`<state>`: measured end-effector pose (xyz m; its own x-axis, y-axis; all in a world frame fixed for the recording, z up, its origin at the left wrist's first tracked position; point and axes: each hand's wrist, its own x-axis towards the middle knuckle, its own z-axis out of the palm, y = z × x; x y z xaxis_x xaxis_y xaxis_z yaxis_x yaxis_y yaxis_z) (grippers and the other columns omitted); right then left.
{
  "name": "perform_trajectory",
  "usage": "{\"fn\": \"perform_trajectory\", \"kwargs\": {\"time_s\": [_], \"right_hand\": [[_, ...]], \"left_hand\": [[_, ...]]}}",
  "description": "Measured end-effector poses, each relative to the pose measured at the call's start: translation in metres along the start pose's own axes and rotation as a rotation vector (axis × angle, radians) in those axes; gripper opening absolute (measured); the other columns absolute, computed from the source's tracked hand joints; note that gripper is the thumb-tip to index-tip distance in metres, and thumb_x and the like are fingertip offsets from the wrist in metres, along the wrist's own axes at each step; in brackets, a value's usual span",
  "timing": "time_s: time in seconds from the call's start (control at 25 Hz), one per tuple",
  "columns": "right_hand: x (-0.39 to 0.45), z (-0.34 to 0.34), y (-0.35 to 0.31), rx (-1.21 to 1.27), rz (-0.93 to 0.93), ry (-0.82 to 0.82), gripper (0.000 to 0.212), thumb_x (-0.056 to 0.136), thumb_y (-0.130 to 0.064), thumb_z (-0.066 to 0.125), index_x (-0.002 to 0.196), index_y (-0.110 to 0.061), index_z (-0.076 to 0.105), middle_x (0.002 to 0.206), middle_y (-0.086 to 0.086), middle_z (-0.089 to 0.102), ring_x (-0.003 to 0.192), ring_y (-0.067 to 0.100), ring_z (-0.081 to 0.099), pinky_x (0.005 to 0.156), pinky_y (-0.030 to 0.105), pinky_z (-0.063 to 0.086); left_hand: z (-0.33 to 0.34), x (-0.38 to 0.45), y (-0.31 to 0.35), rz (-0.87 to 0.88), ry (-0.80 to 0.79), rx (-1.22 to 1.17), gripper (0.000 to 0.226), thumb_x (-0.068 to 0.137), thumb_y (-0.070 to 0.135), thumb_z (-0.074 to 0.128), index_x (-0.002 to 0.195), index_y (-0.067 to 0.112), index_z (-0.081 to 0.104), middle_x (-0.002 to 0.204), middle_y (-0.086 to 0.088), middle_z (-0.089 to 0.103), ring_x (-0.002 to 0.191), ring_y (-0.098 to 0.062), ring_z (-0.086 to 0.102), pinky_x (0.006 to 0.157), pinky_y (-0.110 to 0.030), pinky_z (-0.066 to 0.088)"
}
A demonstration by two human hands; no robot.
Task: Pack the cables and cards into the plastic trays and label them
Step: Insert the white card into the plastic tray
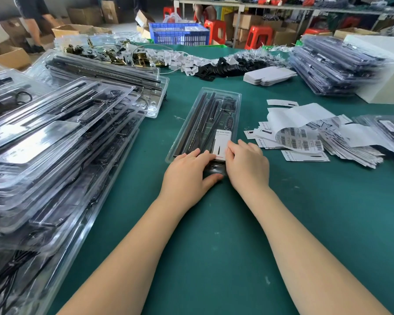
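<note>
— Where the tray (205,123) lies on the green table (214,223), what are the hands doing?
— Head view: the left hand (187,176) lies on the tray's near end, fingers fairly straight on top, thumb against the near edge. The right hand (246,162) rests beside it, fingertips touching the white card (222,142) inside the tray. Neither hand is clenched.
— What's in the tray?
— Long black bars and a coiled cable (229,103) at the far end.
— Around it?
— Filled trays stacked at left (55,144), a barcode label sheet (303,139) and loose cards (305,155) at right, another stack far right (334,64).
</note>
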<state>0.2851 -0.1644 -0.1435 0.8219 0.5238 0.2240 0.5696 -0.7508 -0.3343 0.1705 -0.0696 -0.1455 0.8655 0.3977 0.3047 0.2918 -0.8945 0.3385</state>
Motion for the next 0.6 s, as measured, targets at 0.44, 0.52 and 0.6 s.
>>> {"fn": "perform_trajectory", "kwargs": {"time_s": [0.44, 0.52, 0.6], "right_hand": [[0.0055, 0.0028, 0.0056, 0.140, 0.093, -0.109, 0.047, 0.101, -0.041, 0.029, 0.147, -0.032, 0.033, 0.129, 0.002, 0.057, 0.134, 0.021, 0.032, 0.104, 0.043, 0.023], [0.0049, 0.0025, 0.0049, 0.169, 0.097, -0.109, 0.048, 0.101, -0.042, 0.030, 0.148, -0.032, 0.030, 0.134, -0.001, 0.055, 0.137, 0.020, 0.030, 0.106, 0.043, 0.020], [0.0048, 0.0012, 0.0056, 0.211, 0.092, -0.068, 0.047, 0.100, -0.042, 0.036, 0.145, -0.030, 0.036, 0.135, -0.006, 0.056, 0.135, 0.019, 0.036, 0.106, 0.043, 0.021]], "left_hand": [[-0.0032, 0.0007, -0.0022, -0.047, 0.009, -0.112, 0.049, 0.085, 0.045, 0.065, 0.124, 0.023, 0.048, 0.125, 0.009, 0.062, 0.114, -0.018, 0.053, 0.079, -0.020, 0.030], [-0.0043, 0.0008, -0.0025, -0.068, 0.028, -0.099, 0.042, 0.085, 0.046, 0.064, 0.120, 0.025, 0.051, 0.121, 0.011, 0.063, 0.112, -0.016, 0.054, 0.077, -0.021, 0.031], [-0.0059, 0.0007, -0.0013, -0.078, 0.034, -0.053, 0.038, 0.086, 0.049, 0.062, 0.117, 0.030, 0.055, 0.119, 0.016, 0.062, 0.110, -0.013, 0.055, 0.077, -0.023, 0.035]]}}
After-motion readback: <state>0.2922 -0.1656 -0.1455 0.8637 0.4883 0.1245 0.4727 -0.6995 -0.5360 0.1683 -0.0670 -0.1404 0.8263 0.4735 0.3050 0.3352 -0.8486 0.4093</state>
